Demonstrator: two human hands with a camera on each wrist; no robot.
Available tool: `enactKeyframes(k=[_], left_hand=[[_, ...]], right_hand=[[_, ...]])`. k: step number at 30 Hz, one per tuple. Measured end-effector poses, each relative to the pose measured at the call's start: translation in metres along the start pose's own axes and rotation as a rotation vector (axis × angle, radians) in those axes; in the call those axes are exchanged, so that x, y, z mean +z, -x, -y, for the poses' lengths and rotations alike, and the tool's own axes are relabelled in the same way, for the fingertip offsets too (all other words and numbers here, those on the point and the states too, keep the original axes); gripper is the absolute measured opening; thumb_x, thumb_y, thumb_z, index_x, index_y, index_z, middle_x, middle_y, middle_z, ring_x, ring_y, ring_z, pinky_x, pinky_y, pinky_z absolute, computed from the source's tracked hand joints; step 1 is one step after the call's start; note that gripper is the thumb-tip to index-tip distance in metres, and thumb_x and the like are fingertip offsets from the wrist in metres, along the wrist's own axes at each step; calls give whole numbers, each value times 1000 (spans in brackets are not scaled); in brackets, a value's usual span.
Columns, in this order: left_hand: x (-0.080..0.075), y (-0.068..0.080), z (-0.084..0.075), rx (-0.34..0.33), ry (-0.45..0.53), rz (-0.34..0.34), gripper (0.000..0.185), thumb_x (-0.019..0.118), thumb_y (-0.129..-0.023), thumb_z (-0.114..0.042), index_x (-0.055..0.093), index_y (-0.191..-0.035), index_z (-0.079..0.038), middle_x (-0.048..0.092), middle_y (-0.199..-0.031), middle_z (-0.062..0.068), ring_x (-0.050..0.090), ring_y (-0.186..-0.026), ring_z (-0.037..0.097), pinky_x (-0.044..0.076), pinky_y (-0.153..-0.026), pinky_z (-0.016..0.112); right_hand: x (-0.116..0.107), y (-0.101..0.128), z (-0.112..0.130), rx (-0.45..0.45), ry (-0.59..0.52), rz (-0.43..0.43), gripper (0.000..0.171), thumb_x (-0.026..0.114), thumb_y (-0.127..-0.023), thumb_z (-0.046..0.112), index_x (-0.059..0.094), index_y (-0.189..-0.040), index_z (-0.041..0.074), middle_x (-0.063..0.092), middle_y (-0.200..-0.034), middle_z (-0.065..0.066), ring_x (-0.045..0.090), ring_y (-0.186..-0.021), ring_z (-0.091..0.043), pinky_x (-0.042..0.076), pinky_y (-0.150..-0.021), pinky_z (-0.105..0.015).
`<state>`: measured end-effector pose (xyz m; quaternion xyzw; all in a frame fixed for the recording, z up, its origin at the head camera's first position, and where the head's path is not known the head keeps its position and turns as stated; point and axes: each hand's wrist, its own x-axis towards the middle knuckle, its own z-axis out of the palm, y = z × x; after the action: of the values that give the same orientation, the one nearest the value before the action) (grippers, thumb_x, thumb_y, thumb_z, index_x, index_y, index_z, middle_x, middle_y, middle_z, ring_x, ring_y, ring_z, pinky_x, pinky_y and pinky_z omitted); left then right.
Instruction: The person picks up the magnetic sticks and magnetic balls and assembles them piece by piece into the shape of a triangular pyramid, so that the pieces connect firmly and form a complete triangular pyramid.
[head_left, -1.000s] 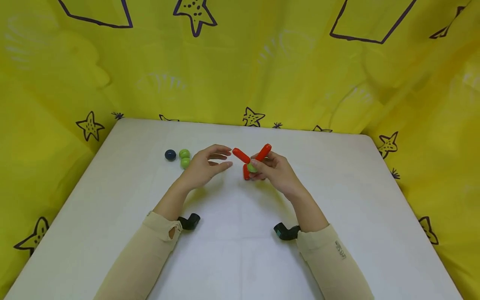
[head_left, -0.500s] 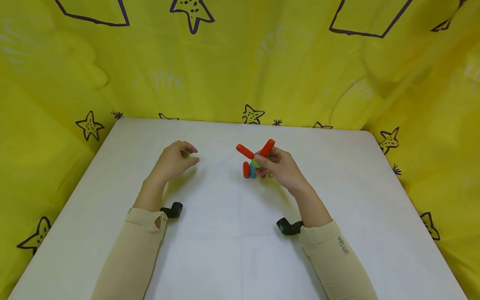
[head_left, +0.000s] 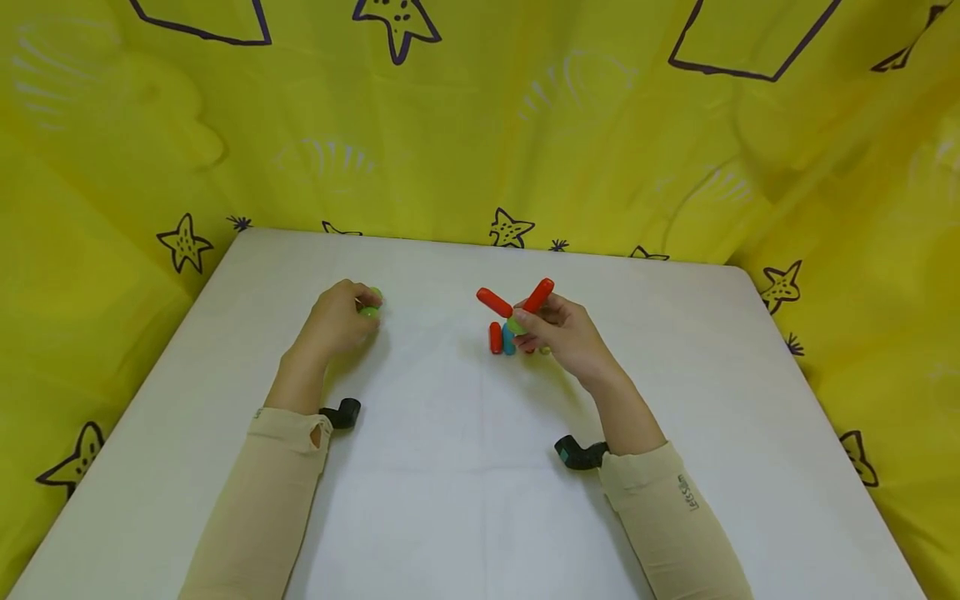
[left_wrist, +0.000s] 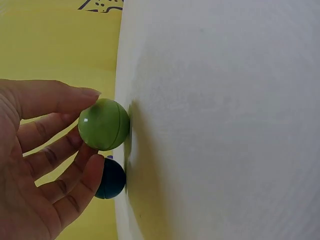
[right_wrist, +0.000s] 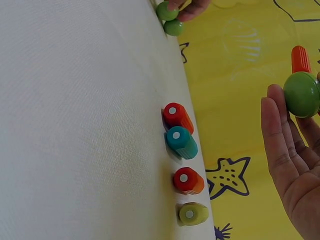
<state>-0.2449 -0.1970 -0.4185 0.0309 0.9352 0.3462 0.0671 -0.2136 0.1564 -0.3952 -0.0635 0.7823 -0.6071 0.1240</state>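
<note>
Left hand (left_wrist: pixel 40 162) pinching green ball (left_wrist: pixel 102 125) partly hides dark ball (left_wrist: pixel 115 180)

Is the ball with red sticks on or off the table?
Off: in the right wrist view, the right hand holds the green ball above the table.

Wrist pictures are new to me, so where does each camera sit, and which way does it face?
Head: worn on the head, facing forward and down at the white table; left hand, right hand and both sleeves show.
Left wrist: worn there, facing the left hand and a green ball in its grasp, plus a dark blue ball; only that hand shows.
Right wrist: worn there, facing the right hand and a blue peg; part of the left hand shows too.
Shared: head and right wrist views both show that peg.
</note>
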Motion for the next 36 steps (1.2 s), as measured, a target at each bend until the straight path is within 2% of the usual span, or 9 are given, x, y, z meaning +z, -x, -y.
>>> enactKeyframes(k=[4, 9, 13, 19, 24, 28, 36], left_hand=[[0, -1, 1, -1, -11, 9, 33, 60, -92, -6, 68, -124, -1, 59, -125, 20, 54, -117, 39, 44, -107, 54], [0, -2, -1, -11, -10, 18, 32, 62, -92, -4, 67, -123, -1, 59, -130, 20, 54, -124, 40, 42, -112, 55], [2, -3, 0, -6, -22, 20, 31, 61, -91, -2, 68, -122, -2, 59, -134, 20, 53, -131, 40, 41, -115, 55], [2, -2, -4, 20, -28, 17, 29, 61, -92, -4, 69, -120, -1, 61, -130, 19, 56, -124, 39, 43, -112, 54], [1, -1, -11, 25, 22, 23, 29, 64, -96, -12, 69, -124, -6, 63, -126, 16, 58, -119, 36, 45, -109, 52], [1, -1, -18, 61, 66, 11, 30, 67, -97, -19, 70, -125, -8, 66, -126, 14, 61, -117, 33, 49, -104, 49], [8, 2, -28, 108, 206, -24, 33, 71, -97, -31, 71, -125, -14, 69, -129, 7, 67, -120, 28, 56, -96, 44]], right_hand=[[0, -1, 0, -7, 13, -4, 37, 69, -101, 34, 65, -125, 6, 67, -115, -11, 72, -100, -42, 58, -92, -52], [1, -1, 3, 18, 1, -10, 36, 70, -100, 34, 65, -123, 8, 68, -115, -11, 72, -102, -43, 56, -94, -56], [1, -1, 3, 21, 11, -7, 37, 70, -100, 35, 65, -124, 7, 69, -115, -11, 72, -102, -42, 57, -93, -54], [1, -2, 0, 2, 12, -3, 36, 69, -101, 33, 65, -124, 6, 70, -112, -11, 74, -96, -37, 58, -89, -48], [1, -3, -3, 3, 18, -1, 37, 69, -101, 35, 65, -124, 6, 68, -114, -10, 75, -94, -31, 58, -92, -51], [1, -3, -4, 12, 12, 1, 39, 69, -100, 36, 65, -125, 7, 68, -115, -10, 75, -96, -33, 56, -95, -54], [2, -2, -5, 11, 19, 6, 39, 69, -101, 36, 65, -125, 5, 68, -113, -10, 74, -96, -33, 60, -89, -42]])
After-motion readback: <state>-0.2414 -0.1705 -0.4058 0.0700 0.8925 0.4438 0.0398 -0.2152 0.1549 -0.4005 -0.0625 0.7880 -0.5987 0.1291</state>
